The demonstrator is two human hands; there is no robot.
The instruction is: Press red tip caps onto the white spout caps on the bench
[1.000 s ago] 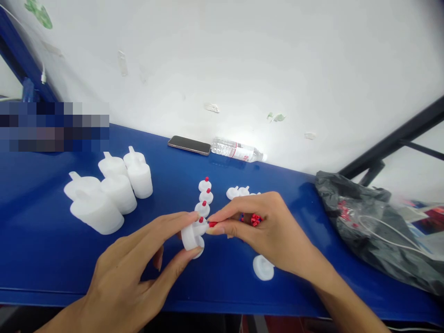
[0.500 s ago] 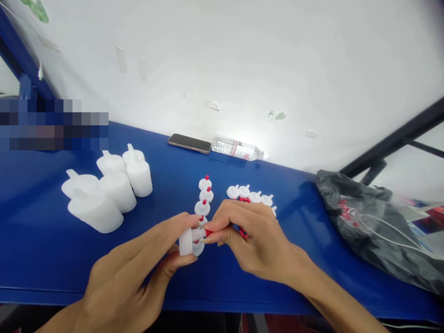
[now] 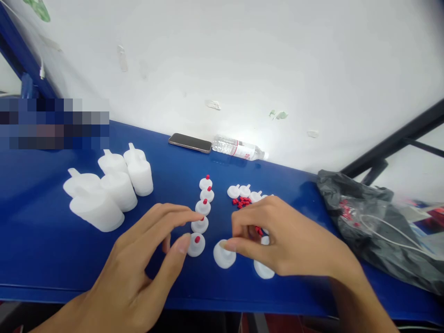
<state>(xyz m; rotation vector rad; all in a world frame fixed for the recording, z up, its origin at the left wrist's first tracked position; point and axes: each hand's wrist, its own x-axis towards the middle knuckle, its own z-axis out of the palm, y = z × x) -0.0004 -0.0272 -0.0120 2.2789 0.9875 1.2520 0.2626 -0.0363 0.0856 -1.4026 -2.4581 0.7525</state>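
Note:
My right hand (image 3: 263,236) has its thumb and curled fingers closed at a white round cap (image 3: 224,260) with a spout, low over the blue table; the thumb covers the spout's top. My left hand (image 3: 149,263) is open, thumb and fingers apart, with nothing in it. Its fingertips are beside a column of white spouted caps (image 3: 203,207) with red tips, the nearest one (image 3: 196,249) by the thumb. Under and behind the right hand lie small red tips (image 3: 242,202) and white spouted caps without red tips (image 3: 233,192). Another white cap (image 3: 264,270) is partly hidden by that hand.
Stacks of white spouted caps (image 3: 118,190) stand at the left. A phone (image 3: 190,142) and a plastic bottle (image 3: 236,148) lie along the wall. A dark plastic bag (image 3: 367,240) with a clear bag of red pieces (image 3: 347,210) covers the right side of the blue table (image 3: 194,291).
My left hand has let go of the white cap and opened, moving slightly left. My right hand has moved right and down, and a white cap now sits on the table at its thumb.

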